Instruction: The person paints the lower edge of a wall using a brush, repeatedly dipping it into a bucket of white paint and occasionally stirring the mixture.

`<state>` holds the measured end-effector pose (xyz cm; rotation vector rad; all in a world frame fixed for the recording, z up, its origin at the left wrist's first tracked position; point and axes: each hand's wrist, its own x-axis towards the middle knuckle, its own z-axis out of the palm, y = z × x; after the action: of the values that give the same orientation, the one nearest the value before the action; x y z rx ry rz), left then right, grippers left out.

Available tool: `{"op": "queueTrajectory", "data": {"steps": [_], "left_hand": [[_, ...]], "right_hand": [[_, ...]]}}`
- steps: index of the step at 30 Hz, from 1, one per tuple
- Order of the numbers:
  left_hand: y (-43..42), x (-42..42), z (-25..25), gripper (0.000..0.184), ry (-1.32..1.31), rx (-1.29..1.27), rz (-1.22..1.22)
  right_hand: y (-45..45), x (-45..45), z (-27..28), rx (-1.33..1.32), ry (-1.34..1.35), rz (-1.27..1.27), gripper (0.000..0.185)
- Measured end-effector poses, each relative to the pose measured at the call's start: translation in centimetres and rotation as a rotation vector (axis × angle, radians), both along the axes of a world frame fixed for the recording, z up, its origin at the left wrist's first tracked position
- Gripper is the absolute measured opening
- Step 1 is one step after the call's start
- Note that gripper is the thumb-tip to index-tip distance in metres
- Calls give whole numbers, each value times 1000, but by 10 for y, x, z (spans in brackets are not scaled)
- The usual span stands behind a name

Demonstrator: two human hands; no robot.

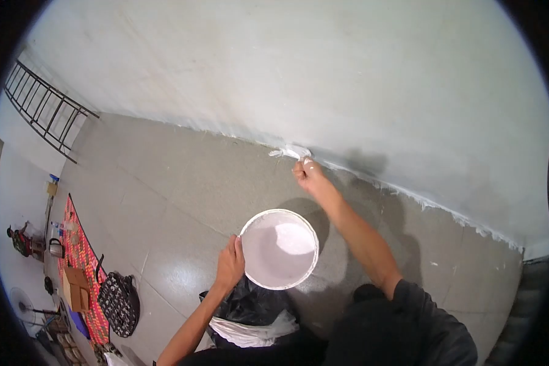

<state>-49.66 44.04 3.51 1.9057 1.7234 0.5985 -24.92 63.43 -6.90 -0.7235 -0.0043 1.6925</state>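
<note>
My left hand (230,263) is closed on the near left rim of a round white bucket (280,211). The bucket is tilted so that its pale inside faces me, with a bright white patch in it. Stretched out ahead, my right hand (309,173) is closed around a white-coated paintbrush (296,151); its handle is mostly hidden by my fingers. The brush is at the foot of the pale wall (323,79), where wall and floor meet. White paint spots mark the right hand, and rough white paint lines the wall's lower edge.
A black metal ladder (46,110) leans in the far left corner. On the left lie a patterned mat (91,256), an open cardboard box (76,288) and a black patterned backpack (119,305). A kettle (56,247) and a fan (22,302) stand farther off, near another person (22,242).
</note>
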Motion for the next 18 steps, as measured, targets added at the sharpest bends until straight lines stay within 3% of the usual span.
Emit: {"op": "queueTrajectory", "data": {"steps": [5,8,11,14,17,18], "left_hand": [[0,1,2,33,16,-3,3],[-1,2,5,34,11,-26,5],[1,-1,2,34,-7,15,0],[-2,4,0,35,-22,32,3],[-2,0,1,34,-5,39,-1],[-1,0,2,33,1,31,-3]], "right_hand": [[-33,13,63,150,51,3,21],[-76,19,95,151,-95,50,19],[-101,47,73,130,71,277,21],[-84,48,13,103,333,327,20],[-59,15,12,15,4,102,18],[-46,10,13,-35,55,50,19]]}}
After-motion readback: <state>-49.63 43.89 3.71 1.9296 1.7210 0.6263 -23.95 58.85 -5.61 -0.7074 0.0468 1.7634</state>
